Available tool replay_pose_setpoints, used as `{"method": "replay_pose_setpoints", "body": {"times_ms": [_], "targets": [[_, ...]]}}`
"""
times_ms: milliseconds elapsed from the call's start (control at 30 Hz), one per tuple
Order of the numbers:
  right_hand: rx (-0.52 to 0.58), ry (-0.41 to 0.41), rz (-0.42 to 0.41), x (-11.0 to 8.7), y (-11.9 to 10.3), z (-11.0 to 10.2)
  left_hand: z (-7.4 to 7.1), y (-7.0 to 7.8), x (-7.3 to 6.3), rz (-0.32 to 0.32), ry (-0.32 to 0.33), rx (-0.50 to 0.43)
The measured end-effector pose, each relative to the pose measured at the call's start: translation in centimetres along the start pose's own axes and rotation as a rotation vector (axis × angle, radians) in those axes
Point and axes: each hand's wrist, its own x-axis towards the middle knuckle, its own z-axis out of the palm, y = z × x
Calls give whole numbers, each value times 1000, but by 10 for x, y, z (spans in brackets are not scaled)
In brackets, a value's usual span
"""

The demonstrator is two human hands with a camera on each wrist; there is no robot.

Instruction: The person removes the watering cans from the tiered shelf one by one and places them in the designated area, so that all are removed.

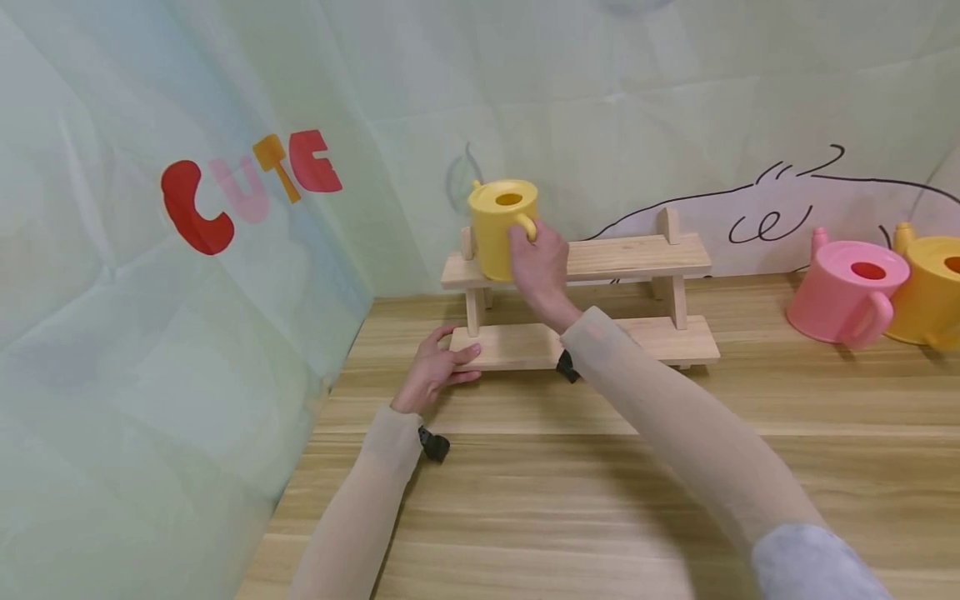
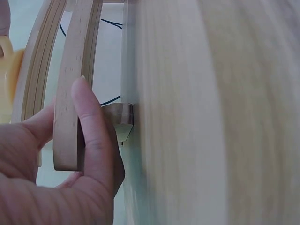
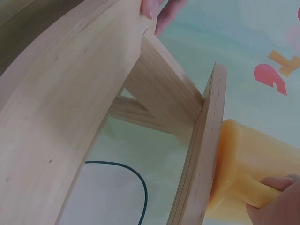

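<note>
A yellow toy watering can [image 1: 495,233] stands at the left end of the upper board of a two-tier wooden shelf [image 1: 630,258]. My right hand [image 1: 542,265] grips its handle, and in the right wrist view the can's base [image 3: 225,168] meets the board. Lower down, my left hand [image 1: 437,367] holds the left end of the lower board [image 1: 517,346]. The left wrist view has the thumb on one side of that board [image 2: 70,117] and a finger on the other. Part of the yellow can shows at that view's left edge.
A pink watering can [image 1: 843,287] and another yellow can [image 1: 933,283] stand side by side on the wooden table [image 1: 570,500] at the right. Behind the shelf hangs a pale printed backdrop [image 1: 675,108]; another sheet with coloured letters closes off the left.
</note>
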Motion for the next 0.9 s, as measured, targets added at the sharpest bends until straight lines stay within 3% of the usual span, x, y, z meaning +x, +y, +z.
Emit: {"method": "replay_pose_setpoints", "body": {"times_ms": [467, 900], "targets": [[28, 47, -41, 0, 7, -25, -1, 1, -1, 15, -14, 3], [11, 119, -84, -1, 10, -64, -2, -1, 1, 13, -19, -6]]}}
